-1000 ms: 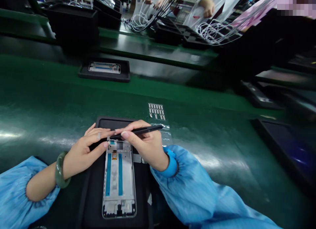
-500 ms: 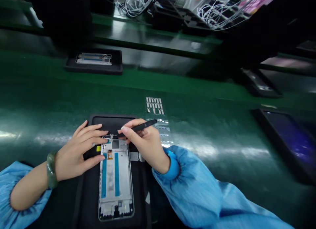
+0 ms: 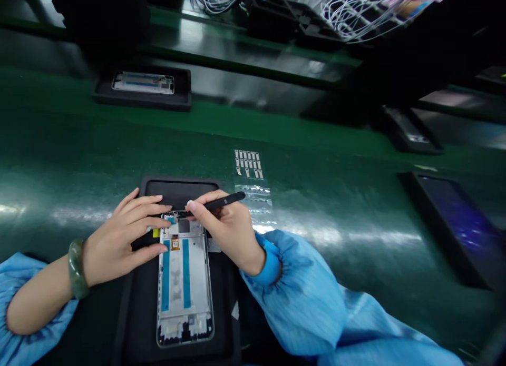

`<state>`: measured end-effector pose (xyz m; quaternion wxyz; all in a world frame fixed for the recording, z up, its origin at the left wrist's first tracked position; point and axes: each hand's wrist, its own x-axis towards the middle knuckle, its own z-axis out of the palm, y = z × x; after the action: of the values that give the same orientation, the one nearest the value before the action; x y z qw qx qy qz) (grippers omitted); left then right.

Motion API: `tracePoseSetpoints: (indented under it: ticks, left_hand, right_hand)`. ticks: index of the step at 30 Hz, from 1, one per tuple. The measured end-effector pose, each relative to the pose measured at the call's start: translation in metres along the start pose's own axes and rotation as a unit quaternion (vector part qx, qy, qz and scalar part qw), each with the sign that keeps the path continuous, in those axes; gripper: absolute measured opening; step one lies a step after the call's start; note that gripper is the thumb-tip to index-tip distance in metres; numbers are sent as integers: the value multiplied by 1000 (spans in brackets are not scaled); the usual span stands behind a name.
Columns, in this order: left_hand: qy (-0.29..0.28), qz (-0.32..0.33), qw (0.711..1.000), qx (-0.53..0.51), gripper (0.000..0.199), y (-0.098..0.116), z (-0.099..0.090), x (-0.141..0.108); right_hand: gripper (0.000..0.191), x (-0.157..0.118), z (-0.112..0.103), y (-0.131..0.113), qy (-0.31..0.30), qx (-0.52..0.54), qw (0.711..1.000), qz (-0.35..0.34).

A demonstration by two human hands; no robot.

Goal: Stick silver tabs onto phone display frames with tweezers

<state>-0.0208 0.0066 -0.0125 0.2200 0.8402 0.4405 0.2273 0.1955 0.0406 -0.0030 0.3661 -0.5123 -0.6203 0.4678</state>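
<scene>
A phone frame (image 3: pixel 177 282), silvery with two blue strips and a small orange flex piece, lies in a black tray (image 3: pixel 134 324) in front of me. My left hand (image 3: pixel 128 231) rests with its fingers spread along the frame's upper left edge, the fingertips touching it. Pinched in my right hand (image 3: pixel 225 226) is a pair of black tweezers (image 3: pixel 227 200). Their tips point left at the top of the frame, near a small light part whose kind I cannot make out.
A clear sheet (image 3: pixel 253 203) with rows of small pale stickers (image 3: pixel 247 163) lies beyond my right hand. Another tray (image 3: pixel 182 95) with a phone frame stands at the far left. Two dark trays, one with a phone screen (image 3: pixel 462 218), are at the right. White cables (image 3: pixel 351 18) lie at the back.
The whole view has shifted slightly. The tweezers' tips have moved a little left along the frame's top, towards my left fingertips. My left hand keeps its place on the frame.
</scene>
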Motion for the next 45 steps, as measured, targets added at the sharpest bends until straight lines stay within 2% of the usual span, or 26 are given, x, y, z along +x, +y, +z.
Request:
tracePoseSetpoints:
  ticks: [6, 11, 19, 26, 30, 36, 39, 43, 45]
  left_hand:
    - [-35, 18, 999, 27, 34, -4, -1, -1]
    - [-23, 3, 999, 29, 29, 1, -1, 0]
    - [-40, 41, 997, 57, 31, -1, -4, 1]
    - [-5, 20, 998, 52, 28, 7, 2, 3]
    - [-5, 20, 998, 58, 29, 8, 3, 3]
    - [-35, 46, 992, 115, 32, 9, -1, 4]
    - [-44, 25, 987, 154, 29, 16, 0, 7]
    - [-29, 13, 983, 180, 27, 24, 4, 9]
    - [-16, 13, 983, 182, 27, 25, 6, 9]
  right_hand:
    - [17, 0, 0, -2, 3, -16, 1000, -9]
    - [16, 1, 1, -2, 13, -33, 999, -22]
    - [13, 1, 1, -3, 24, -46, 998, -34]
    - [12, 0, 2, -3, 25, -54, 997, -46]
    - [12, 2, 1, -3, 25, -58, 996, -56]
    - [11, 1, 2, -5, 26, -69, 995, -66]
    - [9, -1, 2, -7, 40, -83, 992, -87]
    - [9, 4, -1, -5, 84, -46, 991, -95]
    - [11, 11, -3, -3, 76, 6, 994, -76]
